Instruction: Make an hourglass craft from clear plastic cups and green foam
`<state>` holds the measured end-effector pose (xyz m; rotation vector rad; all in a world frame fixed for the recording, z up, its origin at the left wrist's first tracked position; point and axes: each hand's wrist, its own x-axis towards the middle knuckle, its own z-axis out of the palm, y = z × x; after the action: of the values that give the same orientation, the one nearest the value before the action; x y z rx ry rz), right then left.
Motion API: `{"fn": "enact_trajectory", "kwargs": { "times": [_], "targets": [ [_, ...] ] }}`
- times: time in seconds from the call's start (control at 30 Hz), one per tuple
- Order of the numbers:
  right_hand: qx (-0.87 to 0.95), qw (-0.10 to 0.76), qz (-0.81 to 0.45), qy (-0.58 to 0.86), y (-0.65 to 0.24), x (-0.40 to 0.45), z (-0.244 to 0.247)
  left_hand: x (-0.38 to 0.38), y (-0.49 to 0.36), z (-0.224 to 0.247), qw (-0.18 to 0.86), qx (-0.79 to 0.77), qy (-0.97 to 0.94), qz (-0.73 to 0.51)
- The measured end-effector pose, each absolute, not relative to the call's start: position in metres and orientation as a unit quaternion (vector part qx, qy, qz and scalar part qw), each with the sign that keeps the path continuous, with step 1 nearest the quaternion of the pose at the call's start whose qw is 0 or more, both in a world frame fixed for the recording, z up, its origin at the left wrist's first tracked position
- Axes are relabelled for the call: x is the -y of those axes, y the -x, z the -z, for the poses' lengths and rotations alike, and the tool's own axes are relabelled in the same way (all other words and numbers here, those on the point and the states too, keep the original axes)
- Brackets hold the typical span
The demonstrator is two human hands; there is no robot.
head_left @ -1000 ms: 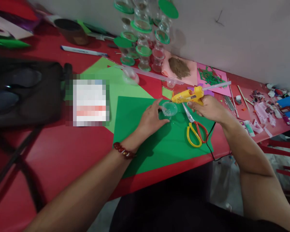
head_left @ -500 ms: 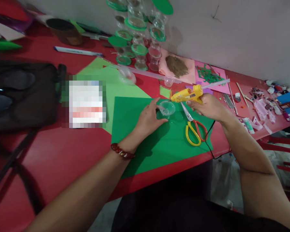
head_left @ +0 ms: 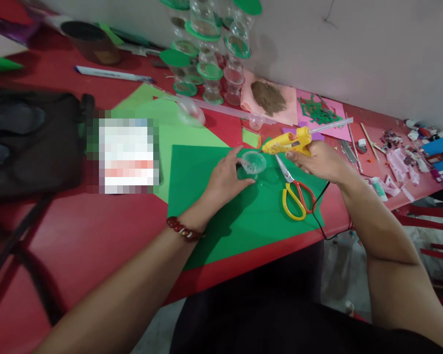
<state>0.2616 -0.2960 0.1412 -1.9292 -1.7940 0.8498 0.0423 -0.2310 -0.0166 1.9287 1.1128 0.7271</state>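
Observation:
A small clear plastic cup [head_left: 256,164] stands on a green sheet [head_left: 239,226], wide rim up. My left hand [head_left: 227,174], a beaded bracelet at the wrist, curves its fingers and thumb around the cup's left side. In my right hand [head_left: 321,160] is a yellow hot glue gun [head_left: 288,142], a clear glue stick jutting from its back. The gun's nozzle points left, close to the cup's far rim. Scissors [head_left: 294,194] with one yellow and one red handle lie on the sheet, right of the cup.
Stacked clear cups with green discs [head_left: 210,72] rise near the wall. Behind the gun are brown powder [head_left: 268,97] on pink paper and green paper scraps [head_left: 319,112]. A black bag [head_left: 29,147] lies left. The black cord [head_left: 317,216] hangs over the table edge.
The view has shifted slightly, so the objects sit a little further left and higher. Both hands keep nearly the same pose around the cup and glue gun.

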Motion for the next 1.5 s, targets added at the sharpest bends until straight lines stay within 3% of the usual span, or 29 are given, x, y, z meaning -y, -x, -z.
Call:
{"fn": "enact_trajectory", "kwargs": {
  "times": [1.5],
  "targets": [
    [0.677, 0.13, -0.252, 0.679, -0.267, 0.326, -0.148, 0.229, -0.045, 0.029, 0.352, -0.442, -0.761, -0.318]
  ]
}}
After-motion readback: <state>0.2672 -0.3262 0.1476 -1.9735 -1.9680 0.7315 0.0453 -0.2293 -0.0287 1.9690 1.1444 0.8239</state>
